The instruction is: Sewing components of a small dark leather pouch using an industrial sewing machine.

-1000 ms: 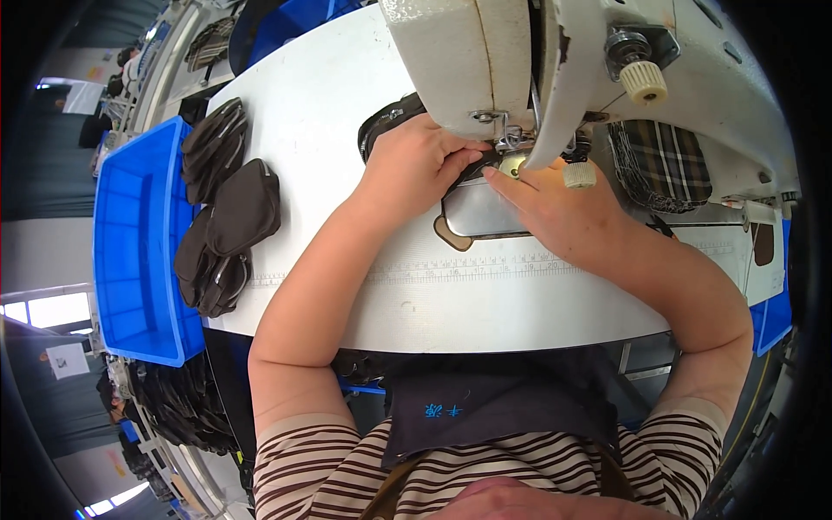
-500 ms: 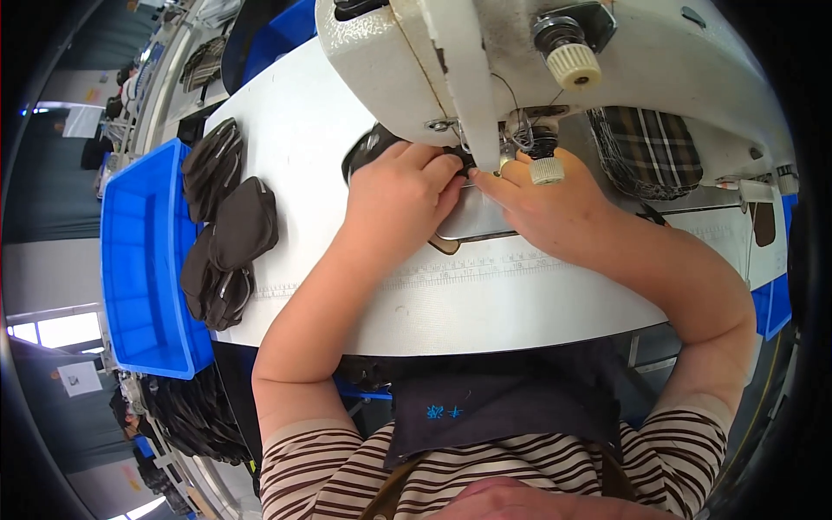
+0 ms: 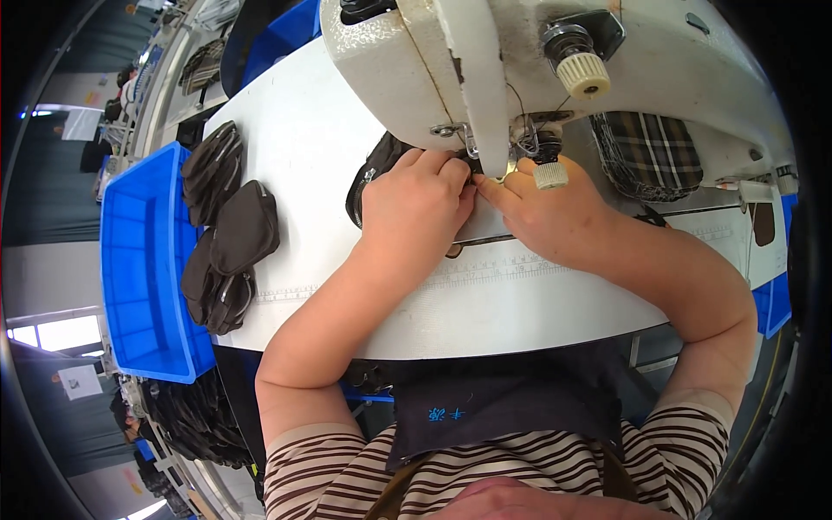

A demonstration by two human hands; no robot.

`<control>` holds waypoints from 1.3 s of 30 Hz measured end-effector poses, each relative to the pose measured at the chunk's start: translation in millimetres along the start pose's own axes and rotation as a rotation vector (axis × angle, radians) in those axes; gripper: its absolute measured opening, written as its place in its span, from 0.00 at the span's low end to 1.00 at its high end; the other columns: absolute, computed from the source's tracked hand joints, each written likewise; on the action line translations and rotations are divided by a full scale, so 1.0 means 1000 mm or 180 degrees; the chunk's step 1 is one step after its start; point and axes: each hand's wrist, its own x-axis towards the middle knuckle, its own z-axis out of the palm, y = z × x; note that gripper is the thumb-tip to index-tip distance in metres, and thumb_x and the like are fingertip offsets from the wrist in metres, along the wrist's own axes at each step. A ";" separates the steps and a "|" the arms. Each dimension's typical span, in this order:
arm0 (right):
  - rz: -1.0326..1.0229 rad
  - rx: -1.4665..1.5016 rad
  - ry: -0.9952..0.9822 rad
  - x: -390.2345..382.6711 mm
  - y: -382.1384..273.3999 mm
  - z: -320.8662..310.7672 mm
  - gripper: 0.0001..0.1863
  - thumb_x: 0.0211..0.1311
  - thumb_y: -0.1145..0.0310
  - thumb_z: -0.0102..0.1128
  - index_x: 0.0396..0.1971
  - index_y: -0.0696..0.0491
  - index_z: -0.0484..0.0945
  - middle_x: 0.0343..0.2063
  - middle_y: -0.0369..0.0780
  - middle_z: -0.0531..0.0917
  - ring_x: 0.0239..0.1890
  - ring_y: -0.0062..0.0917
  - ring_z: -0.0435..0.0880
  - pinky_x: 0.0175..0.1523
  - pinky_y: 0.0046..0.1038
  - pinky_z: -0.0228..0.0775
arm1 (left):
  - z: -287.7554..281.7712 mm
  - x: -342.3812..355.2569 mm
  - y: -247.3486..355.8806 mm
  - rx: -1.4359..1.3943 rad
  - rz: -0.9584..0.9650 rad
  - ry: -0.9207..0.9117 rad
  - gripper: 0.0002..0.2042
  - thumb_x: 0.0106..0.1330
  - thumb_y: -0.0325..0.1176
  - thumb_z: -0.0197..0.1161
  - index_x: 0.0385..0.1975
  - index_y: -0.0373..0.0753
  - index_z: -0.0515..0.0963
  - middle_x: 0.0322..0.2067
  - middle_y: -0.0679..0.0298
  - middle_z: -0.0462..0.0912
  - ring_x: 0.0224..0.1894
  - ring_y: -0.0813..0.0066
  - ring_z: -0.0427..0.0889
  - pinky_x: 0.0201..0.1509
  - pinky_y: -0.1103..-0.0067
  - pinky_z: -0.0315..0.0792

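Under the head of a white sewing machine (image 3: 407, 78) lies a dark zippered pouch (image 3: 367, 178), mostly covered by my hands. My left hand (image 3: 418, 199) is closed on it, thumb and fingers pressed together close to the needle area. Beside it, my right hand (image 3: 555, 204) pinches with thumb and forefinger at the pouch's edge by the presser foot. The fingertips of both hands nearly meet. Needle and stitch line are hidden behind the machine's parts and my fingers.
Several dark pouches (image 3: 245, 227) are piled at the table's left, beside a blue bin (image 3: 147, 269). Plaid fabric pieces (image 3: 652, 156) lie right of the machine head. Small dark snips (image 3: 652, 217) rest near my right wrist. A printed ruler (image 3: 485, 271) runs along the white table.
The pouch and my left hand have shifted slightly right, toward the needle, and more of the zipper shows. My right hand stays almost in place.
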 end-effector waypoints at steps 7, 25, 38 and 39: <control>0.0045 -0.0016 -0.0034 0.001 -0.001 0.000 0.15 0.52 0.71 0.66 0.42 0.54 0.87 0.21 0.35 0.81 0.28 0.30 0.81 0.32 0.35 0.70 | 0.006 0.006 0.000 0.0410 0.0193 0.0155 0.06 0.59 0.36 0.72 0.34 0.46 0.85 0.34 0.68 0.85 0.30 0.62 0.86 0.31 0.68 0.78; -0.0036 0.0250 -0.0169 0.001 0.000 -0.006 0.07 0.49 0.72 0.67 0.30 0.52 0.82 0.21 0.35 0.80 0.30 0.29 0.81 0.35 0.34 0.72 | 0.003 0.001 -0.021 -0.0796 0.0349 0.0077 0.10 0.60 0.26 0.74 0.42 0.40 0.89 0.39 0.59 0.88 0.40 0.58 0.87 0.44 0.68 0.80; -0.0029 0.0032 -0.0035 -0.003 0.000 -0.001 0.07 0.52 0.71 0.66 0.32 0.51 0.81 0.20 0.34 0.78 0.28 0.28 0.79 0.34 0.34 0.70 | 0.008 0.001 -0.017 -0.0767 0.0470 0.0080 0.09 0.59 0.26 0.74 0.40 0.41 0.88 0.39 0.64 0.88 0.37 0.61 0.88 0.39 0.71 0.81; -0.0035 0.0037 -0.0031 -0.002 0.001 -0.001 0.07 0.52 0.71 0.66 0.32 0.51 0.81 0.20 0.34 0.78 0.28 0.28 0.79 0.34 0.34 0.70 | 0.005 0.001 -0.012 -0.0424 0.0468 0.0165 0.08 0.60 0.28 0.74 0.39 0.42 0.88 0.39 0.65 0.88 0.37 0.62 0.88 0.39 0.71 0.81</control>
